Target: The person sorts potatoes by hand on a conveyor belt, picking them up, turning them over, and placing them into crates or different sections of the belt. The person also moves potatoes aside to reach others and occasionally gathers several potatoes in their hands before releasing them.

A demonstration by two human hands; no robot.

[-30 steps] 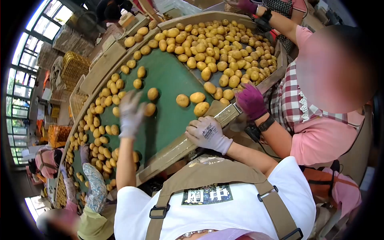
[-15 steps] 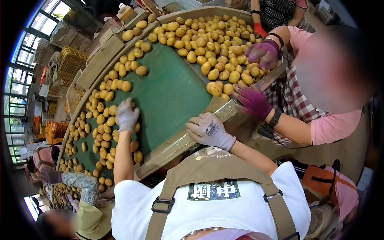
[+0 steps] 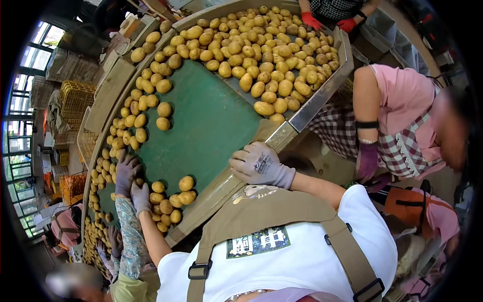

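My left hand, in a grey glove, is low over the green belt, its fingers stretched forward and apart. It is close beside a co-worker's gloved hand, and I cannot see a potato in it. Just right of it, a small group of potatoes lies on the belt. My right hand, in a matching glove, rests on the wooden rail along the near side, its fingers bent over the edge.
A large heap of potatoes covers the far right section. More line the curved far rim. A co-worker in a checked apron stands at right; red-gloved hands are at the far edge. Yellow crates stand left.
My left hand has moved down and left, beside the co-worker's hand, which has reached in. Potatoes near it have shifted. The purple-gloved hands have left the heap. My right hand remains on the rail.
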